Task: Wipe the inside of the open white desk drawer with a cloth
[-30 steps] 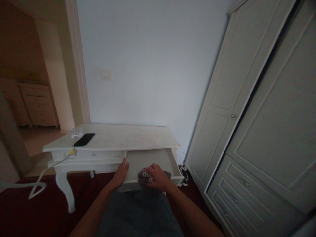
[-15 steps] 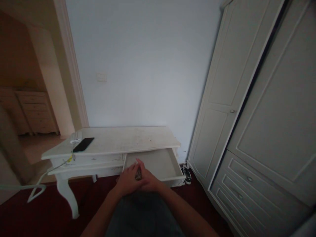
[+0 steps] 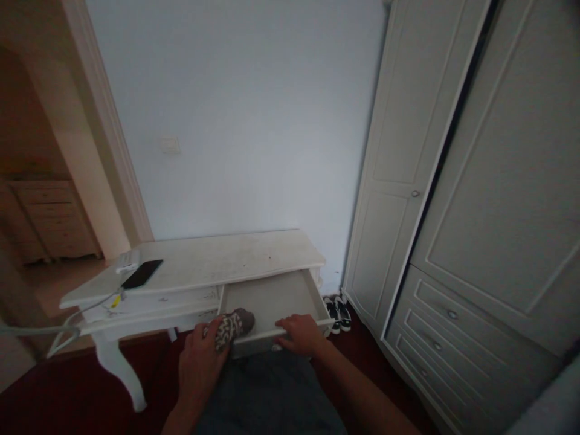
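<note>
A white low table (image 3: 217, 260) stands against the wall with its right drawer (image 3: 272, 299) pulled open. My left hand (image 3: 199, 356) is closed on a small patterned cloth item (image 3: 230, 326), a grey and light thing like a sock, held over the drawer's front left corner. On the drawer's front edge rests my right hand (image 3: 299, 333), fingers curled over the rim. The drawer's inside looks bare.
A black phone (image 3: 142, 273) and a white charger with cable (image 3: 67, 314) lie on the table's left end. A pair of shoes (image 3: 338, 309) sits on the floor by the tall white wardrobe (image 3: 453, 199) at right. A doorway opens at left.
The patterned cloth went from my right hand to my left hand. My right hand moved to the drawer's front edge. The view swung slightly to the right.
</note>
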Demonstrator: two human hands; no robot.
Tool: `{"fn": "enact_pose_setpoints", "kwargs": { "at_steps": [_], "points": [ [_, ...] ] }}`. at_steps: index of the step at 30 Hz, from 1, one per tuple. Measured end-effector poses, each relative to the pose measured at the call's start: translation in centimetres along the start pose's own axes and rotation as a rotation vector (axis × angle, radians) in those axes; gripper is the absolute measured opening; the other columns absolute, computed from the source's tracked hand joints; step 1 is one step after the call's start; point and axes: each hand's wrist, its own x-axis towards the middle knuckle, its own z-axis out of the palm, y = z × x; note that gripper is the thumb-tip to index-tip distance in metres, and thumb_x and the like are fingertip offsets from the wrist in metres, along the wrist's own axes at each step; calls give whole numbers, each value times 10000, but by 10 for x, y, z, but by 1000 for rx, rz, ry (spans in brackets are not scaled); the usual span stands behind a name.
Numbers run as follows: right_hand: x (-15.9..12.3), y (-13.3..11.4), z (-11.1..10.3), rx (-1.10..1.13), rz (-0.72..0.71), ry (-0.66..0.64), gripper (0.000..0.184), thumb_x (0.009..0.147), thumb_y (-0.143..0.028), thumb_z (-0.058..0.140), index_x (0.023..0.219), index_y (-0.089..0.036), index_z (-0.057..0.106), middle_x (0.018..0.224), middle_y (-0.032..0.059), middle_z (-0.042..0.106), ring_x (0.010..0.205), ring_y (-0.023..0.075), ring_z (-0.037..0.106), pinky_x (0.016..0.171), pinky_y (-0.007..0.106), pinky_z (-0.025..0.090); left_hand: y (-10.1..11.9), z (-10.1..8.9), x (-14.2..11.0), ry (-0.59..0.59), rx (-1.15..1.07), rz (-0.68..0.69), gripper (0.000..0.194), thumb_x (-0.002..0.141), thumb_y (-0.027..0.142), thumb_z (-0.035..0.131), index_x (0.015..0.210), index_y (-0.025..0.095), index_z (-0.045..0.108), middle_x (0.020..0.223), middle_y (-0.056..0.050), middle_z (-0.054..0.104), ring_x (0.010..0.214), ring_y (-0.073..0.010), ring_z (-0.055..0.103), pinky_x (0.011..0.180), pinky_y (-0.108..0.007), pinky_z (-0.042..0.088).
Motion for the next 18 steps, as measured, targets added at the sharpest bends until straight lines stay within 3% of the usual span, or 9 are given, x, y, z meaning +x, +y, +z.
{"fn": "enact_pose_setpoints", "kwargs": {
  "at_steps": [2, 4, 7, 10, 14, 18],
  "points": [
    [2, -7, -2, -49, -29, -9, 453, 1004, -620, 529, 1267, -295, 703, 1140, 85, 778, 1070, 298, 718, 888, 391, 513, -11, -1, 18, 48, -48, -46, 511, 936, 377, 559, 1425, 227, 566, 1286, -149, 596, 1145, -323, 604, 1017, -433, 502],
    [4, -11, -3, -63, -36, -11, 458, 1015, -632, 509, 1256, -293, 702, 1124, 82, 779, 1042, 286, 723, 865, 381, 513, -12, -4, 46, 12, -66, -103, 527, 958, 413, 524, 1432, 183, 538, 1208, -151, 600, 1084, -318, 634, 966, -422, 521],
    [4, -12, -5, -61, -34, -14, 477, 1025, -653, 487, 1250, -291, 701, 1109, 80, 779, 1029, 276, 721, 876, 378, 508, -2, -7, 88, -114, -7, -75, 530, 938, 436, 559, 1414, 203, 541, 1194, -141, 607, 1056, -328, 650, 934, -433, 521],
    [3, -13, -5, -70, -33, -9, 472, 1025, -653, 494, 1238, -288, 704, 1108, 78, 780, 1025, 272, 721, 878, 375, 505, 12, -6, 115, -58, 33, -75, 506, 942, 441, 551, 1391, 208, 541, 1296, -170, 579, 1156, -361, 618, 935, -449, 515],
    [3, -13, -2, -85, -36, 14, 461, 1025, -655, 495, 1199, -286, 709, 1086, 69, 784, 998, 265, 728, 854, 367, 506, 11, 1, 128, -9, -17, -183, 526, 951, 493, 515, 1364, 168, 519, 1246, -185, 622, 1152, -350, 657, 936, -436, 526],
    [2, -12, 2, -101, -44, 39, 451, 1023, -644, 504, 1179, -275, 710, 1080, 77, 783, 995, 271, 728, 848, 371, 504, -17, 5, 118, -211, -44, -117, 566, 863, 427, 589, 1364, 182, 494, 1165, -156, 716, 1114, -333, 708, 874, -386, 545]
  ]
}}
